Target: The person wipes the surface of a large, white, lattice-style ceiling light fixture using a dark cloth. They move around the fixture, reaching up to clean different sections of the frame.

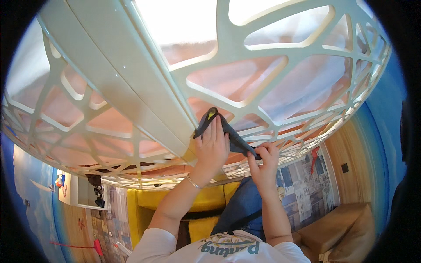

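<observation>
A dark grey cloth (237, 141) is stretched between my two hands against a white cut-out lattice panel (243, 110). My left hand (212, 141) lies flat with fingers extended, pressing a folded part of the cloth near the edge of the broad white post (131, 82). A yellow-green patch shows inside the fold by the fingertips. To the right and slightly lower, my right hand (265, 157) pinches the cloth's other end between thumb and fingers, close to the smaller openings of the lattice.
Below the panel stands a yellow upholstered seat (177, 199). A brown sofa (332, 230) is at the lower right. On the left are a white shelf unit (84, 192) holding dark items and a red floor squeegee or broom (98, 247) on the patterned floor (113, 227).
</observation>
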Demonstrator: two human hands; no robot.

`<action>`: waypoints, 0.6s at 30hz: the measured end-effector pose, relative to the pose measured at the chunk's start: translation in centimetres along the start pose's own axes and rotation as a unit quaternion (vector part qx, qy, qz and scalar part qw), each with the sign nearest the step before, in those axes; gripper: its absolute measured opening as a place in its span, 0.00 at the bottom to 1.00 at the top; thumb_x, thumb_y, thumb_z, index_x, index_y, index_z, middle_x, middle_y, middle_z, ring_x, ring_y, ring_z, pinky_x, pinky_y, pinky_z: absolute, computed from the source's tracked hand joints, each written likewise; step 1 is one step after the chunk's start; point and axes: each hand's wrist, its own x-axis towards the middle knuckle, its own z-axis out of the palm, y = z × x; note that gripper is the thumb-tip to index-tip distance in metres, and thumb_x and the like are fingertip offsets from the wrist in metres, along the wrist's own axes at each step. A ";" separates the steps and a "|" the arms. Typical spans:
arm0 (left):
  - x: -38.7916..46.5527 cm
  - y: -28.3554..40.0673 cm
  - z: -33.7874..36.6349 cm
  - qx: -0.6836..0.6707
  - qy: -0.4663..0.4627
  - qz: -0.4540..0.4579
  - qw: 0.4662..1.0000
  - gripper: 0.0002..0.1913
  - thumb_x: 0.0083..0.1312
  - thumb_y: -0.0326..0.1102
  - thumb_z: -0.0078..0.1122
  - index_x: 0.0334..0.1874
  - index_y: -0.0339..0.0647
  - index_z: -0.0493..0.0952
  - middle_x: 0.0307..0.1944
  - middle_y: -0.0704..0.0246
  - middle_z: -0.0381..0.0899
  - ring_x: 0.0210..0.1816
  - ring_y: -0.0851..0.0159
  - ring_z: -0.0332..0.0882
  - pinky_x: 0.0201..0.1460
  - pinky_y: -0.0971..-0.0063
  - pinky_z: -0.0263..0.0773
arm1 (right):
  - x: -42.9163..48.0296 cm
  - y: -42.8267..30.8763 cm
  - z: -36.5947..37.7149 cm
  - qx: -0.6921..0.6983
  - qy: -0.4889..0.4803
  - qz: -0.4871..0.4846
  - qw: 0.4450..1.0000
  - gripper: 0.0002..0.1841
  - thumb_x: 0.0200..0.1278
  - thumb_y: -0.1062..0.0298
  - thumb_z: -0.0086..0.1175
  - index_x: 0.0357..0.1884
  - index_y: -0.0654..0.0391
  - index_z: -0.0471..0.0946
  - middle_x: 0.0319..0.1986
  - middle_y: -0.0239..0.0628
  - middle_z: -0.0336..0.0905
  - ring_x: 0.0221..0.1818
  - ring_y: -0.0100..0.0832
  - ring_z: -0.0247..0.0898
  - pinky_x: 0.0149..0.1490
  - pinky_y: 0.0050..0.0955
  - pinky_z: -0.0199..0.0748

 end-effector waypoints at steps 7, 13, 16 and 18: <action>-0.1 3.3 -1.2 -0.098 0.010 -0.073 0.992 0.33 0.55 0.32 0.59 0.62 0.23 0.59 0.57 0.47 0.68 0.60 0.48 0.64 0.61 0.55 0.53 | 0.2 0.4 -0.2 -0.028 0.030 0.023 0.999 0.06 0.52 0.72 0.61 0.33 0.60 0.80 0.30 0.40 0.69 0.35 0.41 0.64 0.41 0.39 0.60; 3.1 5.1 -1.4 -0.291 -0.027 -0.159 0.943 0.30 0.57 0.28 0.55 0.61 0.22 0.59 0.56 0.45 0.66 0.57 0.43 0.65 0.59 0.55 0.59 | 1.4 0.5 -0.8 -0.001 0.023 0.142 0.990 0.08 0.57 0.75 0.57 0.39 0.63 0.81 0.29 0.38 0.72 0.32 0.36 0.68 0.38 0.34 0.65; 2.9 4.9 -0.6 -0.215 0.075 -0.086 0.970 0.28 0.57 0.25 0.53 0.60 0.22 0.59 0.50 0.45 0.69 0.51 0.42 0.67 0.55 0.55 0.62 | 2.1 0.6 -0.9 0.123 0.009 0.233 0.965 0.07 0.58 0.76 0.55 0.38 0.64 0.79 0.33 0.38 0.74 0.33 0.30 0.70 0.37 0.27 0.67; 2.3 4.1 0.0 -0.173 0.081 -0.055 0.980 0.29 0.56 0.24 0.54 0.60 0.22 0.59 0.49 0.45 0.70 0.50 0.42 0.68 0.54 0.55 0.64 | 2.3 0.6 -0.3 0.170 0.025 0.194 0.966 0.07 0.59 0.77 0.54 0.39 0.63 0.79 0.34 0.36 0.76 0.35 0.27 0.71 0.40 0.24 0.68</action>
